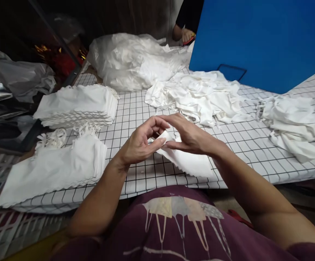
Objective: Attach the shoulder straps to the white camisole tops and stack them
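Both my hands meet over the near edge of the checked table cover [135, 108]. My left hand [141, 143] and my right hand [190, 136] pinch the top end of one white fabric piece [190, 163], which hangs down toward me with a zigzag-cut edge. To my left lie two stacks of the same white pieces: a near stack [56, 168] and a taller far stack [78, 105]. A loose heap of white pieces [198, 96] lies just beyond my hands.
A second loose white heap [293, 123] lies at the right. A clear plastic bag of white fabric [130, 59] sits at the back. A blue board [261, 40] stands behind. Another person's hand [186, 35] shows at the far edge.
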A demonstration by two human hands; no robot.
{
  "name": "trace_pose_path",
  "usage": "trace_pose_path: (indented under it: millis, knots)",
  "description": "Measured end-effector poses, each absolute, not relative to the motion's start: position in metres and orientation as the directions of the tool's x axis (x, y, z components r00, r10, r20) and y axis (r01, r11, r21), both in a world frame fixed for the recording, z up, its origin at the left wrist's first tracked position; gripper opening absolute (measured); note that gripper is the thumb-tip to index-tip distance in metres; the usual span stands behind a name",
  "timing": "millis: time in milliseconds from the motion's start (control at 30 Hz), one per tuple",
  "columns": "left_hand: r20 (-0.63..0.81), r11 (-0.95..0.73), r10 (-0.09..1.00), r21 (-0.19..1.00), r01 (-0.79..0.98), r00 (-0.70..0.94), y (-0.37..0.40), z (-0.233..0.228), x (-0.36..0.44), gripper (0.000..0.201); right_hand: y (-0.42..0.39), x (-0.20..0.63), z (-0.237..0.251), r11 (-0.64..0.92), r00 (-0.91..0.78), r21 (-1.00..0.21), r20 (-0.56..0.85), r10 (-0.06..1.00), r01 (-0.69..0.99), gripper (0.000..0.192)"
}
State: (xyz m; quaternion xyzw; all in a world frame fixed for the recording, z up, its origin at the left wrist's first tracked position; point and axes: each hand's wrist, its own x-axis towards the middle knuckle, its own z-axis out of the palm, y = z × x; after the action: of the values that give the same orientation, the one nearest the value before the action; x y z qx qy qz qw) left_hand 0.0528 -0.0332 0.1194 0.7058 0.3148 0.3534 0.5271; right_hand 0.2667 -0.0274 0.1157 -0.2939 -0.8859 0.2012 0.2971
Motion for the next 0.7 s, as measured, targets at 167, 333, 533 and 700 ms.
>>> trace_pose_path:
  millis: [167,333,533,700]
  knots:
    - [0.486,-0.462,0.856,0.872,-0.16,0.178,-0.022,0.104,0.073,0.046,0.008,0.255,0.15,0.749,-0.561,-0.496,0.5,0.66,0.439,0.017]
    - [0.178,-0.182,0.946,0.983,-0.011,0.272,-0.043,0.046,0.088,0.071,0.013,0.256,0.175,0.715,-0.289,-0.537,0.67,0.684,0.447,0.023]
    - [-0.032,0.038,0.944,0.999,-0.012,0.329,-0.042,0.024,0.058,0.033,0.009,0.28,0.203,0.715,-0.111,-0.561,0.75,0.652,0.418,0.026]
    - [0.074,-0.068,0.996,0.992,-0.103,0.058,-0.019,0.059,0.0,0.025,-0.01,0.32,0.222,0.67,-0.11,-0.626,0.693,0.713,0.4,0.021]
